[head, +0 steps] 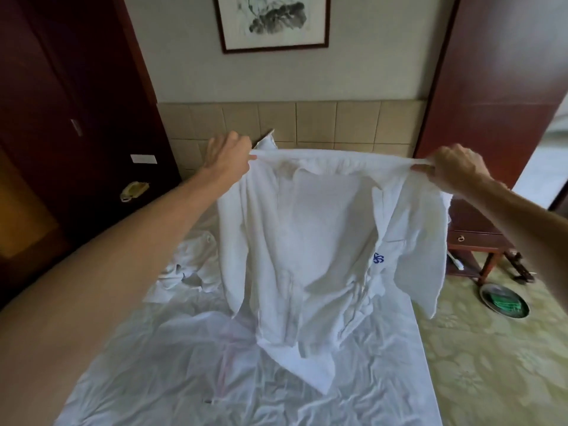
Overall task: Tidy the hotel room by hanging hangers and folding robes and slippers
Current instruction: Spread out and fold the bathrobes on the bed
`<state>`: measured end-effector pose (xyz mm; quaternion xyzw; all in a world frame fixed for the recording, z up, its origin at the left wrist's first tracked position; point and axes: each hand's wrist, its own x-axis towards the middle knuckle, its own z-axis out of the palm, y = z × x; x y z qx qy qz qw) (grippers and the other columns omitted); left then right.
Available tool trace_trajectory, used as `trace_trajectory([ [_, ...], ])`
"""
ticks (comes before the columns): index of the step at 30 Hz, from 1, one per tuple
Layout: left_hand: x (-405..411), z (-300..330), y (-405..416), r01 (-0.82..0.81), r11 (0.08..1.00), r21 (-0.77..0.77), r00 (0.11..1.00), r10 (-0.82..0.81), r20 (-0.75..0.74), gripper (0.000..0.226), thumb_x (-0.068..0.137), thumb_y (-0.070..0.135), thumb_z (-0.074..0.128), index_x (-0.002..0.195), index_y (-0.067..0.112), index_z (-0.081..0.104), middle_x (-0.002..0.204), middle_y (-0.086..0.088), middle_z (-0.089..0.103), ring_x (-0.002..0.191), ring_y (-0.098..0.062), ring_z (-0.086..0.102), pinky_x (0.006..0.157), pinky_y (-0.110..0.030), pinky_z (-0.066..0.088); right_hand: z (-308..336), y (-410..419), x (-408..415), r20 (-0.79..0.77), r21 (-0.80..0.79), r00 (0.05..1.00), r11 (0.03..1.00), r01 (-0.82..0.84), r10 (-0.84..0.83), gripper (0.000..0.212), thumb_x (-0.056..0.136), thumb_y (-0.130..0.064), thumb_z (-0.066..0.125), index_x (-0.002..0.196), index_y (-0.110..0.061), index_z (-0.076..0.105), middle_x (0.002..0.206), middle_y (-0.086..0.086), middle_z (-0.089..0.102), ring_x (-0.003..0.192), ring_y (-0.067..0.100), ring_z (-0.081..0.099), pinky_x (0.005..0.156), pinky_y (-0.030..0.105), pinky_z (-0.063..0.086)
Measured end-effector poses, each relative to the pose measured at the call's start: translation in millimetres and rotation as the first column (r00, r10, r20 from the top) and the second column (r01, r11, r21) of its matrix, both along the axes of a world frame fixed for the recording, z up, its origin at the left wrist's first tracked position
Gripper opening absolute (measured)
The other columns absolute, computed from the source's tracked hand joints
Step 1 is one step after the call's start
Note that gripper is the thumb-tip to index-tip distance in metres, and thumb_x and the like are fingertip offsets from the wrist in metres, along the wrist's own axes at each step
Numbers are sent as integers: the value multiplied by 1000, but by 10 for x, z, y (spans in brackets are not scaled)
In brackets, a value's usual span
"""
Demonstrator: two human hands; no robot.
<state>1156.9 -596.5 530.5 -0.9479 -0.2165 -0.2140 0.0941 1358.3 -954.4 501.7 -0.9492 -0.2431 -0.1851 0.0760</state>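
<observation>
The white robe [310, 241] hangs in the middle of the frame, its hem touching the bed [184, 364]. The left hand [229, 153] and right hand [458, 169] each pinch a shoulder, held wide apart. Keep it stretched flat (no sagging), then lay it down smoothly. At lower right, a round bin [504, 301] holds something green.

matt cloth robe [322, 241]; glossy wood wardrobe [61, 87]
</observation>
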Motion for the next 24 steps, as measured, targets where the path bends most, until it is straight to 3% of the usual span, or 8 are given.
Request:
trace_trajectory([
  [4,-178,392,-10,-6,1000,23,996,4,95,22,101,18,57,109,-2,61,117,-26,59,109,-43,59,88,-45,44,595,31,-171,145,61,985,994,88,-96,45,98,-44,55,113,-4,71,104,31,66,94,49,64,80,48,50],
  [10,-265,792,36,-22,999,-26,986,26,165,15,97,9,61,102,-6,61,112,-28,61,103,-45,61,82,-47,51,1124,-9,-334,198,147,959,974,174,-201,40,97,-35,59,110,1,70,103,33,65,95,49,63,82,51,51],
  [15,-250,1009,2,-53,998,-46,978,61,198,13,97,9,60,100,-3,63,109,-26,64,102,-42,62,74,-41,46,1286,-86,-413,265,198,936,963,184,-233,32,97,-21,56,108,7,68,99,34,64,92,49,63,81,50,50],
  [18,-245,1065,25,-114,989,-90,973,129,193,18,97,11,60,106,-4,65,113,-25,64,107,-42,62,78,-41,48,1346,-167,-385,267,200,924,954,225,-273,35,97,-25,54,109,4,68,99,31,65,92,47,63,78,47,50],
  [20,-237,1050,69,-127,984,-127,969,151,195,22,96,15,60,105,-4,66,114,-25,64,108,-43,61,80,-41,48,1349,-215,-373,279,220,911,944,246,-303,39,99,-32,53,102,2,70,89,27,65,84,43,64,72,45,49],
  [22,-232,987,99,-122,971,-205,959,169,226,26,95,22,58,101,-3,67,111,-24,66,106,-42,61,83,-41,50,1331,-221,-397,215,298,919,919,259,-329,44,100,-35,49,88,2,70,71,19,58,73,37,59,69,42,47],
  [24,-233,909,89,-114,922,-370,934,226,276,31,91,25,53,89,-1,69,97,-20,72,97,-37,67,83,-39,55,1326,-204,-441,21,431,946,857,282,-322,43,95,-33,44,76,-2,66,62,9,56,71,33,58,70,40,50],
])
